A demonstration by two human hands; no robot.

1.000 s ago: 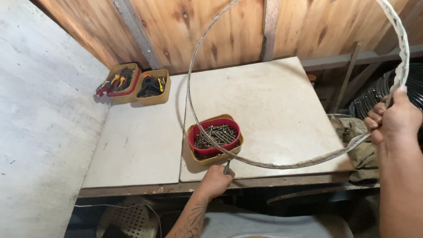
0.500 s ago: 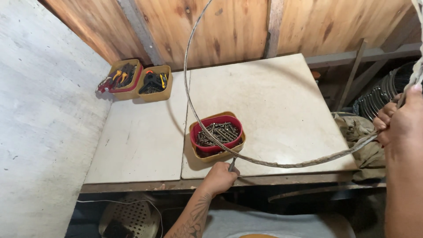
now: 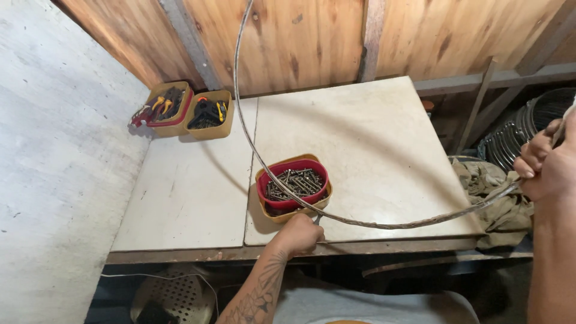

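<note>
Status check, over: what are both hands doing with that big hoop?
Left hand closed at the bench edge, on the wire hoop. Right hand grips the hoop's far side. Red tub of screws sits under the arc.

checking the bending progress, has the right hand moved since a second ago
Yes. The right hand has dropped: it was level with the bench's back edge, now it sits near the front edge of the bench top, gripping the metal hoop.

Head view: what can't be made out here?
- Wire hoop: its top runs off the upper edge.
- Left hand: fist hides whatever it grips.
- Right hand: cut by the right edge.
- Red tub: metal pieces too small to identify.
- Two yellow trays: tools too small to tell apart.
</note>
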